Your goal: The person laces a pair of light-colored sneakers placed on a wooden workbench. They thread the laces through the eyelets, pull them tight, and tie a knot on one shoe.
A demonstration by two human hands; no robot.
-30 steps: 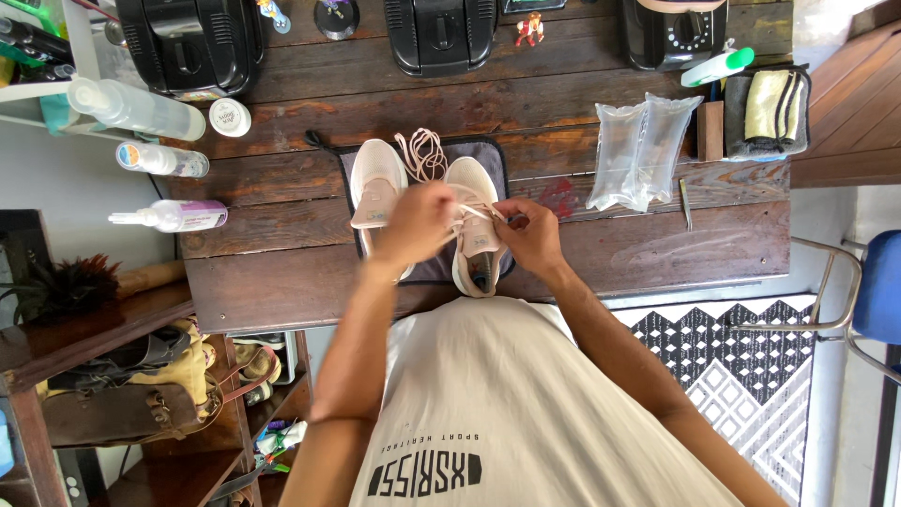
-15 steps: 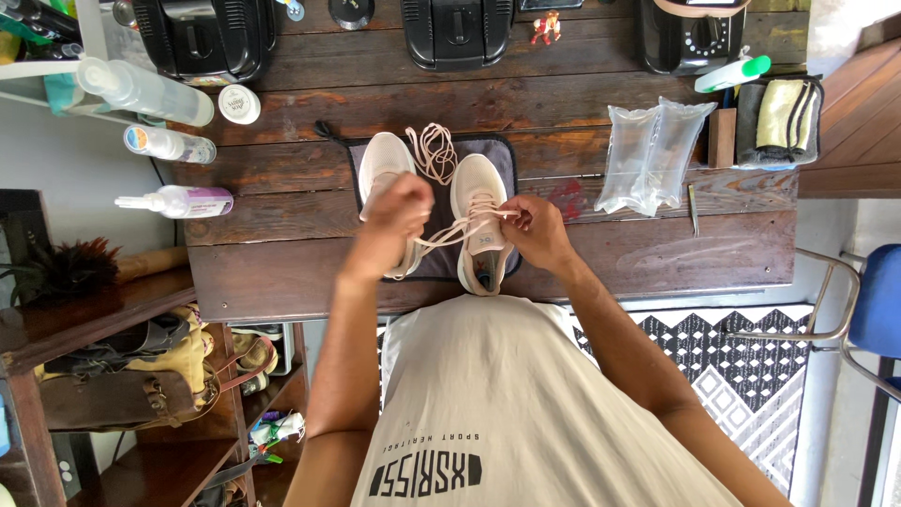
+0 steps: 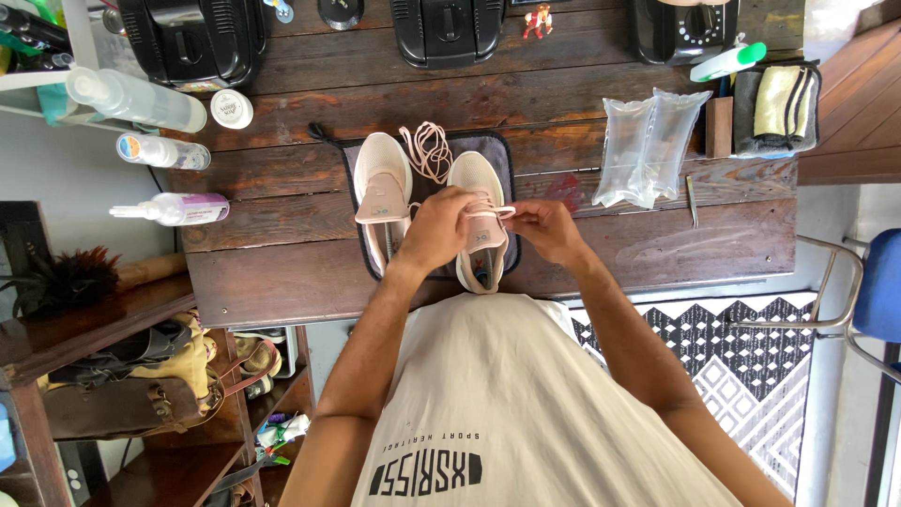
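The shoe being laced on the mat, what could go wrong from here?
The right shoe lies under both hands, the left hand and right hand pulling a pink lace; a hard tug might drag it off the dark mat. The loose lace coil beside it could tangle in.

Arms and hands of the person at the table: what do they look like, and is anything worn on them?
Both arms are bare to the shoulder, with no sleeves showing. The left hand and right hand are bare too: no gloves, watch or rings visible. The shirt is sleeveless, off-white, with dark print.
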